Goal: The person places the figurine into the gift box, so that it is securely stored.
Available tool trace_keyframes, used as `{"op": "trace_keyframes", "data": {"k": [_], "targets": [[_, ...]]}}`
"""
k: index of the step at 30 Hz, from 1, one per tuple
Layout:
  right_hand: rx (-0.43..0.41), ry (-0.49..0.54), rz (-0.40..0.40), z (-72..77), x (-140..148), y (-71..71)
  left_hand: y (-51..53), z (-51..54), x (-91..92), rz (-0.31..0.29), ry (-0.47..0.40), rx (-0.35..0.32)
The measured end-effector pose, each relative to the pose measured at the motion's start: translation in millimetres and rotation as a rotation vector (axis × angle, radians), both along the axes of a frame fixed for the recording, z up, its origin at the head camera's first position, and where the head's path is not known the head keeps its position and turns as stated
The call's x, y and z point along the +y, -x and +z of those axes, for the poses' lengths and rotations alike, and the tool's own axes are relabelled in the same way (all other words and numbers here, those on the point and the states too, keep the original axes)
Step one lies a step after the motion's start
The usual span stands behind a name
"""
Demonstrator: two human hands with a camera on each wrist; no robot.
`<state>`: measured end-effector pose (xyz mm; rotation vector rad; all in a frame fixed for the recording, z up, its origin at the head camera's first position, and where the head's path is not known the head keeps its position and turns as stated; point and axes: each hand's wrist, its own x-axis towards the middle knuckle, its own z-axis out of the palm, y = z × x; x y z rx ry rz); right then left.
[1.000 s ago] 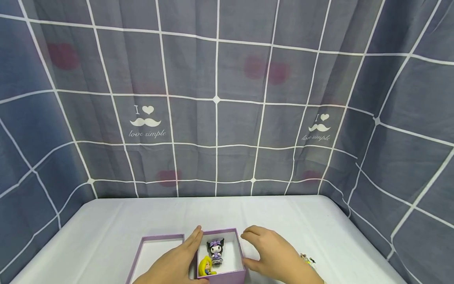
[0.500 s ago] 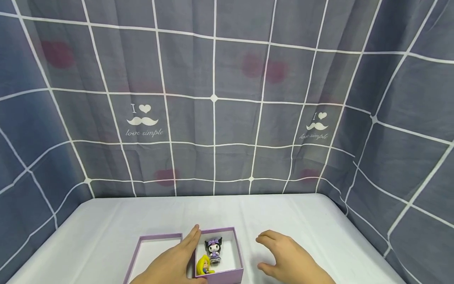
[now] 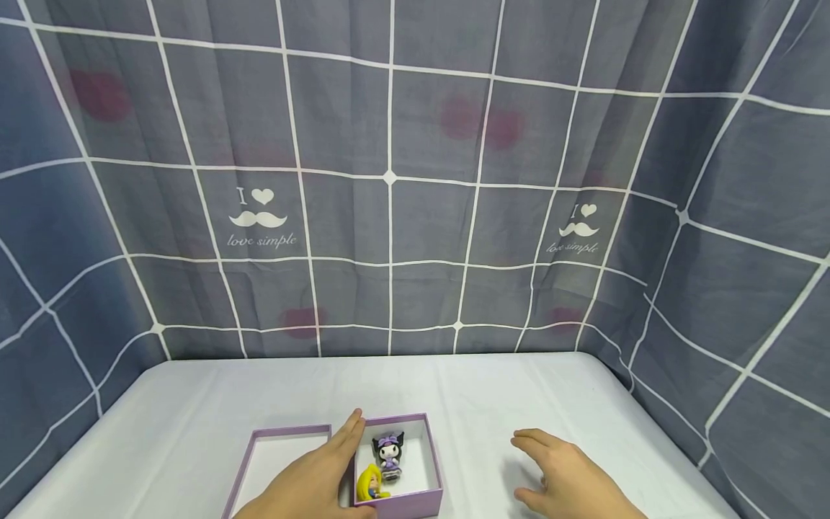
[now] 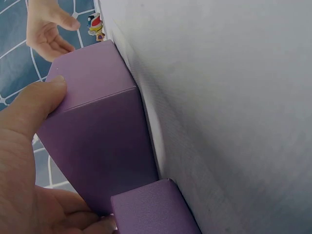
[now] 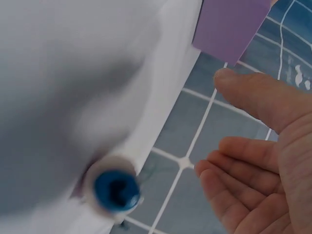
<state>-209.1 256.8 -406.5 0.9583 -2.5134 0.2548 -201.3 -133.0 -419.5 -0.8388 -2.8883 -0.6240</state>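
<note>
A purple box (image 3: pixel 410 503) with a white inside stands at the front middle of the white table in the head view. My left hand (image 3: pixel 314 476) grips its left side; the left wrist view has the thumb (image 4: pixel 41 100) on one face and fingers round another. Inside lie a black-and-purple figurine (image 3: pixel 390 457) and a yellow-haired figurine (image 3: pixel 369 483). To the right, apart from the box, my right hand (image 3: pixel 570 472) hovers with relaxed fingers and holds nothing. Nearest to it in the right wrist view is a blurred round object with a blue middle (image 5: pixel 116 190).
The shallow purple lid (image 3: pixel 285 432), partly hidden by my left hand, lies left of the box. A small red, white and yellow figurine (image 4: pixel 95 25) stands beyond the box in the left wrist view. A grey gridded curtain (image 3: pixel 428 216) closes off the back and sides.
My right hand has moved away from the box to the right, now hiding the small figure seen beside it earlier. The left hand stays on the box.
</note>
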Motion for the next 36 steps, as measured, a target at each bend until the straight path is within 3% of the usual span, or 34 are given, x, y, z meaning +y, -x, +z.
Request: {"op": "trace_keyframes", "data": {"k": [5,14,21,28,36], "targets": [[-0.013,-0.050,-0.020,-3.1,16.9,-0.7,0.5,-0.7,-0.5,-0.001,0.000,-0.004],[-0.268,-0.130,-0.100,-7.4,37.7,3.2,-0.1,-1.7,-2.1,-0.021,0.003,0.048],[-0.259,-0.123,-0.057,-14.5,43.2,3.7,-1.1,-0.7,0.4,0.000,-0.008,0.001],[-0.292,-0.123,-0.096,-17.4,50.6,3.6,-1.2,-1.7,1.1,0.006,-0.005,-0.002],[-0.218,-0.072,-0.071,-20.4,57.8,4.5,-0.7,0.3,0.7,-0.008,-0.008,0.002]]}}
